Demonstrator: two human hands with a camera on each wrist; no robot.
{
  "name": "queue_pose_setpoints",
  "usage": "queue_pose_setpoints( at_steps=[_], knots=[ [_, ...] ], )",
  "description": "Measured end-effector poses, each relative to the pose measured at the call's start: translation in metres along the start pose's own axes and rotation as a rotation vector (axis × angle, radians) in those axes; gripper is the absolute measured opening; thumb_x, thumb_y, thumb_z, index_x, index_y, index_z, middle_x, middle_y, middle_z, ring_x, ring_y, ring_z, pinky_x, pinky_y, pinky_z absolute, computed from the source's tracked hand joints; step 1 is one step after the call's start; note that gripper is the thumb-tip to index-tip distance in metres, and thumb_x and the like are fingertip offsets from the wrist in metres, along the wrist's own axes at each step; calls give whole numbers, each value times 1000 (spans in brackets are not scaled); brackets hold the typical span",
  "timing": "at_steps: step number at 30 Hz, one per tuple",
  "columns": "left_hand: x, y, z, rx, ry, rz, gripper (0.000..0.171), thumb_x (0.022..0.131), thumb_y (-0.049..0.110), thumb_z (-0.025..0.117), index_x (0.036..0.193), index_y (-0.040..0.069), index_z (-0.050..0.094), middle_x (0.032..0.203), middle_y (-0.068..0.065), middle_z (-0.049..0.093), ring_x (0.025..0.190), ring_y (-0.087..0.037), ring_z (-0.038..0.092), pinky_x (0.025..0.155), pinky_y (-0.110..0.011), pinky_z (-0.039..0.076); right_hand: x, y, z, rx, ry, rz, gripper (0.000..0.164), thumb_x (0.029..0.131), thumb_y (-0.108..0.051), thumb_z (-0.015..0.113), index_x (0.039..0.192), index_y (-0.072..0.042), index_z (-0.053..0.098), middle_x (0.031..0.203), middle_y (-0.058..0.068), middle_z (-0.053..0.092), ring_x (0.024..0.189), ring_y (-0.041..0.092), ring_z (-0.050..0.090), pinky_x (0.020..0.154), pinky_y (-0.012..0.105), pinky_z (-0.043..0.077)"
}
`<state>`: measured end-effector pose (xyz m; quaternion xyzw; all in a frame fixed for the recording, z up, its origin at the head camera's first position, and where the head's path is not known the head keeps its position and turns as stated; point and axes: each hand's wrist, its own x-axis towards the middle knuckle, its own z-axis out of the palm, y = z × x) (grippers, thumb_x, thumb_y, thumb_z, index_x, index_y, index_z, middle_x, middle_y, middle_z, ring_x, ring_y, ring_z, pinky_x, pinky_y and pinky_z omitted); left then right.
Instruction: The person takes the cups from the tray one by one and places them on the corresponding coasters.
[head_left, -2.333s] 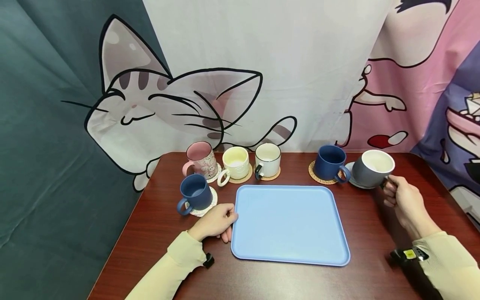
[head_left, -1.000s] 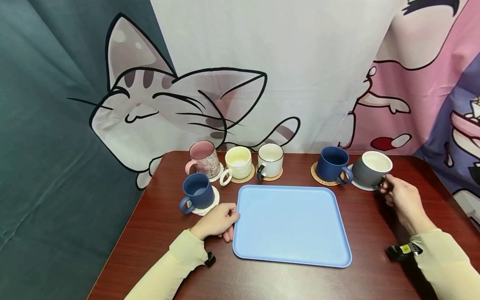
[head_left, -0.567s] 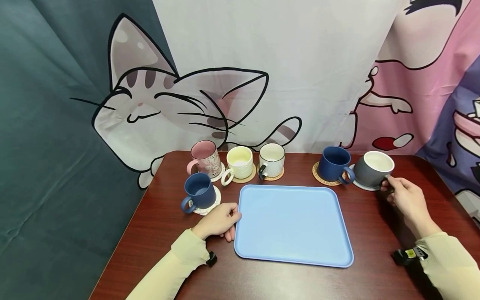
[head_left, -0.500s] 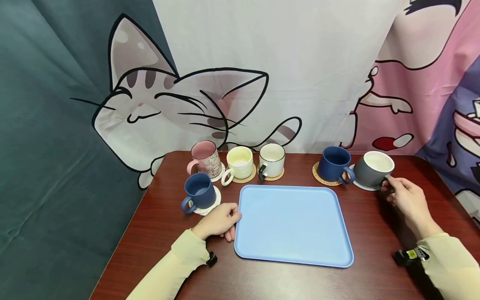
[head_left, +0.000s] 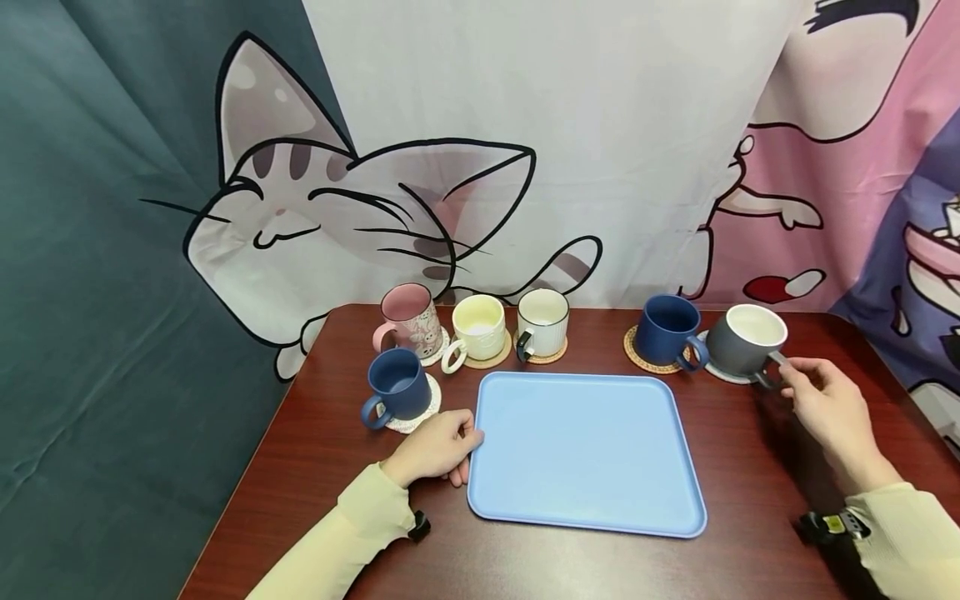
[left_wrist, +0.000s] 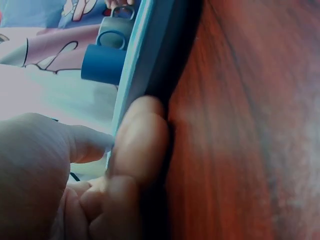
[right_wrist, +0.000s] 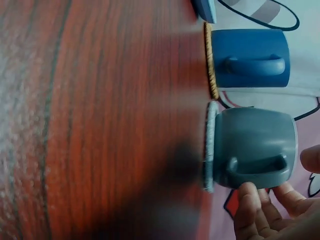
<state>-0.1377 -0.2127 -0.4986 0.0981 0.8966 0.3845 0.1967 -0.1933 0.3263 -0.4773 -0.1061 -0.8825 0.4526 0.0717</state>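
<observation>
My left hand point(head_left: 433, 446) pinches the left rim of a light blue rectangular tray point(head_left: 588, 454), thumb on top and fingers along its underside edge in the left wrist view. A grey mug point(head_left: 731, 348) with a white inside stands upright on a pale coaster point(head_left: 715, 372) at the back right. My right hand point(head_left: 834, 417) is beside that mug's handle, thumb apart from the fingers. In the right wrist view its fingertips point(right_wrist: 247, 192) are right at the handle point(right_wrist: 257, 174) but not curled round it. Left of the grey mug, a dark blue mug point(head_left: 664, 330) sits on a woven coaster point(head_left: 636, 360).
Along the back left stand a pink patterned mug point(head_left: 420, 325), a yellow mug point(head_left: 483, 329) and a white ribbed mug point(head_left: 546, 325), each on a coaster. Another blue mug point(head_left: 401, 387) is on a white coaster close to my left hand. A printed curtain point(head_left: 600, 167) hangs behind the table point(head_left: 540, 571).
My right hand has let go of the grey mug's handle and shifted a little right, uncovering the handle. The grey mug stays on its coaster. My left hand keeps its hold on the tray.
</observation>
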Motion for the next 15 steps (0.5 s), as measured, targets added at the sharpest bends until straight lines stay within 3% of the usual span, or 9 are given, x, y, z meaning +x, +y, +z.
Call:
queue_pose_setpoints(
  at_steps=[2, 4, 6, 9, 12, 15],
  knots=[
    [-2, 3, -1, 53, 27, 4, 28, 105, 35, 55, 83, 17, 56, 52, 5, 67, 46, -14, 67, 51, -26, 48, -3, -4, -1, -98, 25, -15, 40, 105, -41, 54, 131, -11, 60, 76, -33, 56, 72, -12, 49, 62, 23, 40],
    [-4, 6, -2, 129, 82, 18, 26, 104, 37, 57, 84, 20, 57, 52, 10, 65, 46, -9, 65, 53, -26, 47, -6, -8, -1, -162, 43, -46, 50, 104, -40, 55, 139, -4, 56, 86, -16, 70, 73, -15, 43, 64, 25, 37],
    [-6, 10, -3, 226, 172, 40, 22, 102, 39, 60, 88, 22, 57, 55, 15, 61, 48, -5, 60, 53, -25, 45, -10, -13, 0, -210, 62, -93, 51, 104, -37, 56, 142, -3, 56, 105, 5, 74, 76, -12, 42, 68, 27, 34],
    [-8, 15, -4, 367, 326, 82, 19, 99, 41, 65, 96, 23, 58, 61, 18, 57, 52, -1, 52, 51, -23, 42, -16, -22, 4, -244, 93, -192, 48, 103, -28, 58, 141, 1, 56, 130, 34, 61, 88, 8, 55, 73, 31, 33],
    [-8, 21, -5, 453, 434, 136, 23, 97, 42, 68, 103, 22, 59, 69, 17, 56, 56, 0, 49, 51, -21, 39, -24, -33, 11, -254, 123, -285, 45, 101, -22, 61, 137, 4, 58, 124, 32, 58, 100, 35, 49, 76, 31, 31],
    [-9, 27, -6, 509, 489, 202, 27, 97, 44, 67, 106, 19, 60, 77, 12, 55, 62, -5, 49, 52, -23, 39, -30, -45, 19, -252, 117, -364, 44, 99, -20, 64, 135, 4, 58, 119, 29, 57, 100, 37, 48, 76, 31, 31]
  ],
)
